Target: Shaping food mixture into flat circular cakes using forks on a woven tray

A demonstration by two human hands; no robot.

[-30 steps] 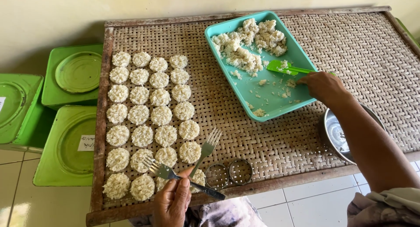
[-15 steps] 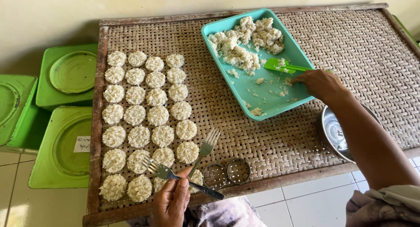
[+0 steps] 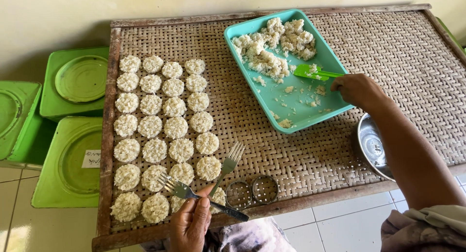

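— Left hand [image 3: 190,224], entry one: pose?
— Low at the near edge of the woven tray [image 3: 310,155], back of the hand up, fingers curled shut around the dark handle of a fork [image 3: 194,196]. Tines point left, over the bottom rows of rice cakes [image 3: 162,135]. A second fork [image 3: 228,165] lies just beside it on the weave, tines pointing away from the person.

— Right hand [image 3: 357,89]?
— Forearm runs in from the lower right, across a metal bowl [image 3: 373,146] at the tray's edge. Fist closed on the handle of a green spatula [image 3: 314,72], knuckles at the right rim of the teal tray [image 3: 306,118].

— Spatula blade?
— Inside the teal tray, some grains on it, just right of the heaped cooked rice [image 3: 272,50] in the far half. Loose crumbs scattered on the near half.

— Other items?
— Two metal ring moulds [image 3: 252,190], side by side near the front frame, right of the left hand. Rice cakes: four columns, left part of the weave. Green lidded containers [image 3: 73,135] on the floor, left.
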